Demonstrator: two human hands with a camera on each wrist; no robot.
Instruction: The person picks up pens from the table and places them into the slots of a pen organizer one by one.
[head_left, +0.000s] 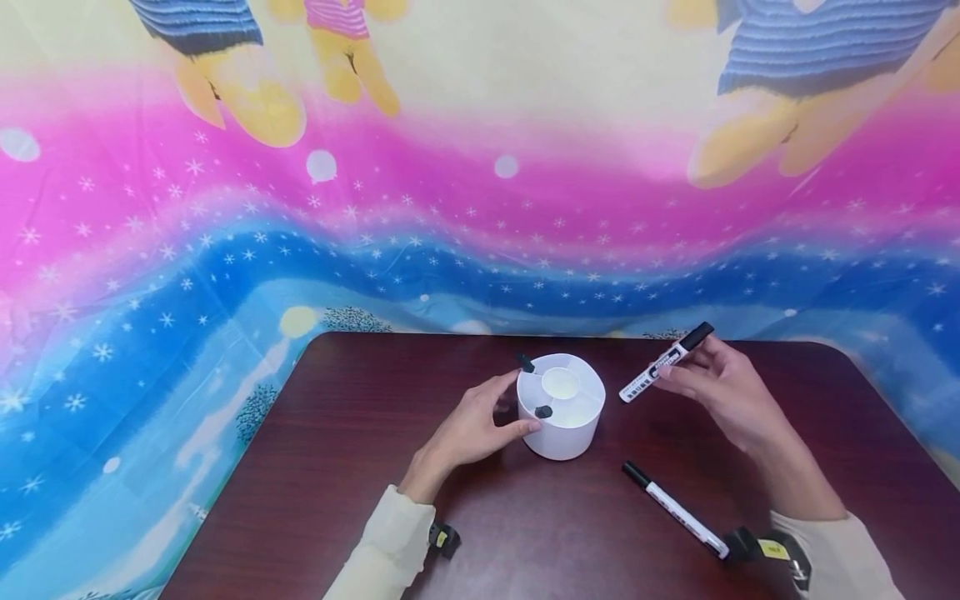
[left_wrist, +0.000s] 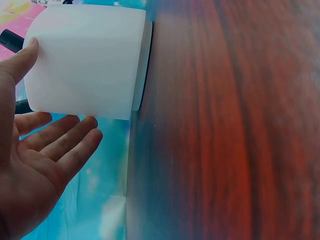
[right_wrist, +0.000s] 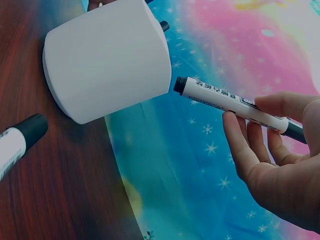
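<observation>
A white round pen holder with divided compartments stands on the table. My left hand steadies it from the left, thumb at the near side of the rim and fingers along the far side. Two dark ends stick up from its compartments. To the right, my right hand pinches a white marker between thumb and fingers. The marker is tilted in the air, its black cap up and right, its other end pointing down toward the holder. In the right wrist view that lower end is black.
Another white marker with a black cap lies on the dark red-brown table, in front of the holder and near the right wrist's camera. Behind the table hangs a colourful printed cloth.
</observation>
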